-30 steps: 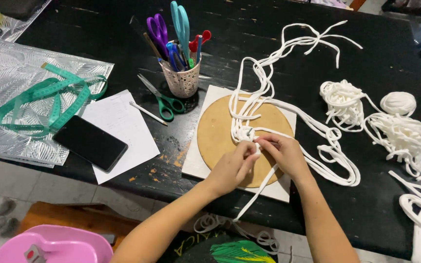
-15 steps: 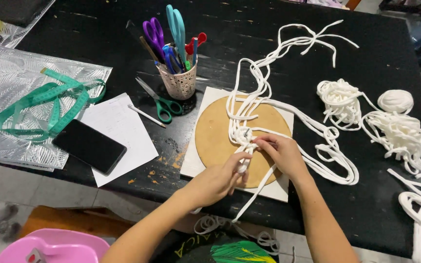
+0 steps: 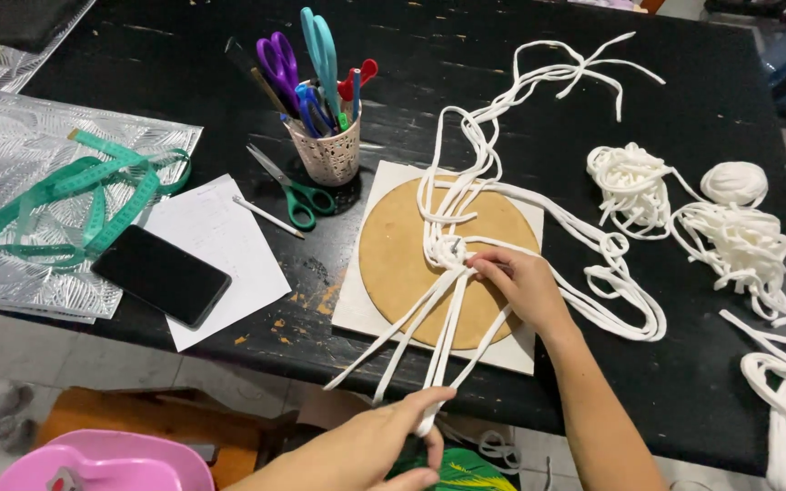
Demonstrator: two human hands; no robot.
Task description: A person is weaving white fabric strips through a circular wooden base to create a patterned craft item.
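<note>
Thick white cords (image 3: 466, 173) run down a black table and are knotted over a round brown board (image 3: 402, 264) on a white square sheet (image 3: 357, 314). My right hand (image 3: 520, 282) presses on the knot (image 3: 449, 247) at the board's middle. My left hand (image 3: 393, 445) is below the table's front edge, closed around the loose cord ends (image 3: 429, 423) and holding them taut toward me.
A white cup (image 3: 325, 150) of scissors and pens stands behind the board. Green-handled scissors (image 3: 293, 191), a pen, white paper (image 3: 216, 255), a black phone (image 3: 161, 275) and a green measuring tape (image 3: 84, 200) lie left. Bundles of white cord (image 3: 684, 209) lie right. A pink stool (image 3: 111, 464) is below.
My left hand has left the knot and drawn back past the table edge, pulling the cord ends straight. My right hand stays on the knot.
</note>
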